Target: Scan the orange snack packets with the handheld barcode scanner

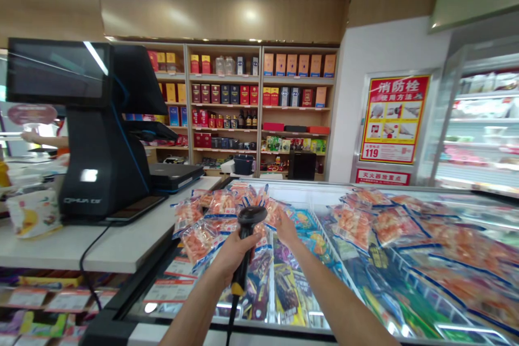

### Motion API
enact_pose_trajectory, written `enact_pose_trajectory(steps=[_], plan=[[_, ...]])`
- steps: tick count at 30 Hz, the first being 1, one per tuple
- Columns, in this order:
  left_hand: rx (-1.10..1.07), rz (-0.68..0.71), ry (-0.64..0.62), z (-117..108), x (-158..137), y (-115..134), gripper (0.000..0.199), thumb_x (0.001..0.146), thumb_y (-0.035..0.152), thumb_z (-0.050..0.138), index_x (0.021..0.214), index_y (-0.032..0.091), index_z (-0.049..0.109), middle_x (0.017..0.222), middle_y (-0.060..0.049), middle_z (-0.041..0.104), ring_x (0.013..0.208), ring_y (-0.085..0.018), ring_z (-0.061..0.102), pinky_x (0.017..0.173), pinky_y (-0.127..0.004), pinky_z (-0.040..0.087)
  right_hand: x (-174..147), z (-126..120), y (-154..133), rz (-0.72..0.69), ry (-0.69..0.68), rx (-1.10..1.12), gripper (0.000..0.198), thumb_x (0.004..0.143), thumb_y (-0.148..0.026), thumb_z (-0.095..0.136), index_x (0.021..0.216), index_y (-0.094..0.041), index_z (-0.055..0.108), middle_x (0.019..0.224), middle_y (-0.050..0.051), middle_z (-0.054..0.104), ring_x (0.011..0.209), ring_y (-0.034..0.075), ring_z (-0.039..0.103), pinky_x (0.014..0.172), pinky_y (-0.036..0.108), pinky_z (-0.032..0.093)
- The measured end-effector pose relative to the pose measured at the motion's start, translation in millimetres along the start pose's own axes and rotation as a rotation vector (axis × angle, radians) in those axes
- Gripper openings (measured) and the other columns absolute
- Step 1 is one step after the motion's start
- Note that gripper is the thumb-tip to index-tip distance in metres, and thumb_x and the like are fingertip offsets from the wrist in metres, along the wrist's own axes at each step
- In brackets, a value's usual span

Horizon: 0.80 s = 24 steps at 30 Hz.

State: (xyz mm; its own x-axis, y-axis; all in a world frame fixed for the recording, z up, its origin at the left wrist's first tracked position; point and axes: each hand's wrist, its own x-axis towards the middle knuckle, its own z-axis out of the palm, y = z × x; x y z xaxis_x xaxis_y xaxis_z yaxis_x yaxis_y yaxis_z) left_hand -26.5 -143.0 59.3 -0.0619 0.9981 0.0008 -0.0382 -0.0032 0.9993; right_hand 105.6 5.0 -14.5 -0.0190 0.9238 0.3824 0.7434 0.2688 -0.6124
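My left hand point(236, 251) is wrapped round the handle of a black barcode scanner point(249, 217), its head pointing away from me over a pile of packets. A yellow band and a cable show at the handle's lower end. To the right of the scanner head, my right hand point(287, 227) pinches the edge of a clear food packet point(272, 210) with pinkish-orange contents; its fingertips are partly hidden. More of these blue-edged packets point(198, 240) lie heaped on the glass top of the freezer point(259, 330), around and beyond the scanner.
A second group of packets point(399, 224) is spread on the glass at right. To the left, a counter point(117, 251) bears a black cash register point(103, 146) with a trailing cable. Shelves of boxes point(227, 94) and a fire hydrant sign point(395, 119) stand beyond.
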Motion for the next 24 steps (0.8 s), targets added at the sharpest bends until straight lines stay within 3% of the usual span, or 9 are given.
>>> enact_pose_trajectory(steps=[4,7,13,17,19,24], plan=[[-0.007,-0.018,-0.053,11.5,1.9,-2.4,0.025,0.059,0.036,0.059,0.064,0.017,0.044,0.039,0.008,0.043,0.035,-0.006,0.039,0.038,-0.018,0.031,0.2,-11.3,8.4,0.008,0.033,0.014,0.046,0.075,-0.021,0.032,0.121,-0.014,0.036,0.104,0.009,0.057,0.094,0.018,0.053,0.077,0.027,0.038],[-0.011,-0.017,-0.101,22.0,2.5,-5.3,0.025,0.06,0.036,0.059,0.065,0.017,0.043,0.04,0.008,0.044,0.035,-0.005,0.039,0.039,-0.018,0.031,-4.2,-33.1,27.9,0.003,0.143,0.028,0.044,0.075,-0.024,0.032,0.116,-0.012,0.042,0.102,0.011,0.058,0.092,0.019,0.053,0.078,0.029,0.038],[-0.005,-0.022,-0.202,40.2,3.9,-11.1,0.024,0.061,0.035,0.059,0.064,0.017,0.043,0.041,0.007,0.046,0.036,-0.005,0.04,0.039,-0.018,0.031,-24.0,-104.1,88.2,-0.1,0.614,-0.059,0.04,0.07,-0.029,0.039,0.104,-0.01,0.05,0.101,0.013,0.056,0.097,0.023,0.046,0.085,0.037,0.032],[-0.041,-0.008,-0.254,50.0,7.0,-16.0,0.024,0.061,0.034,0.058,0.066,0.017,0.043,0.041,0.007,0.044,0.035,-0.005,0.04,0.038,-0.019,0.031,-36.7,-136.1,123.0,-0.011,0.867,-0.089,0.046,0.066,-0.032,0.045,0.105,-0.008,0.048,0.109,0.017,0.049,0.105,0.027,0.039,0.088,0.04,0.028],[-0.048,-0.003,-0.266,54.2,9.3,-16.6,0.024,0.061,0.035,0.058,0.066,0.016,0.043,0.04,0.007,0.044,0.035,-0.006,0.039,0.038,-0.019,0.031,-39.7,-140.3,133.0,0.104,0.867,-0.033,0.053,0.063,-0.034,0.048,0.108,-0.006,0.045,0.11,0.019,0.048,0.103,0.028,0.041,0.084,0.039,0.031],[-0.045,0.022,-0.24,63.2,19.2,-13.3,0.023,0.062,0.036,0.057,0.061,0.017,0.043,0.04,0.007,0.045,0.035,-0.006,0.04,0.039,-0.019,0.03,-42.4,-137.0,138.0,0.389,0.629,0.131,0.052,0.06,-0.039,0.05,0.101,-0.007,0.051,0.089,0.016,0.058,0.078,0.027,0.053,0.068,0.036,0.039]])
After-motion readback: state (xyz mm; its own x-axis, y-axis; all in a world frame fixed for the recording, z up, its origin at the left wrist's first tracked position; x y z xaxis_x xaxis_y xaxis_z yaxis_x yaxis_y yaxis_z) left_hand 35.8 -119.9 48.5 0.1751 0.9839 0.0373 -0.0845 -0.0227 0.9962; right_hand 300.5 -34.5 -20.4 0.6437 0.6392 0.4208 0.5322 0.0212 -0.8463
